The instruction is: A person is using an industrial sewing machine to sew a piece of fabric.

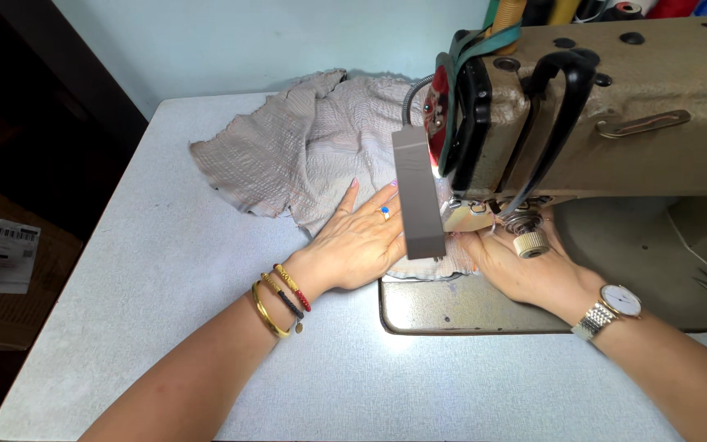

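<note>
Table (165,270): our left hand (362,241) flat, fingers spread on soft, limp fabric (304,147); right hand (525,270) pinches it near needle; hold edges.

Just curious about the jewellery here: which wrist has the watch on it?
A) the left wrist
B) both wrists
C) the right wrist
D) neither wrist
C: the watch sits on the wrist of the right hand under the sewing machine, while the left hand, flat on the fabric, has bangles.

Single head-worn view, close, looking steeply down and forward over the pale speckled work table (165,270); beige industrial sewing machine (615,106) fills upper right, light blue wall (247,41) behind.
</note>
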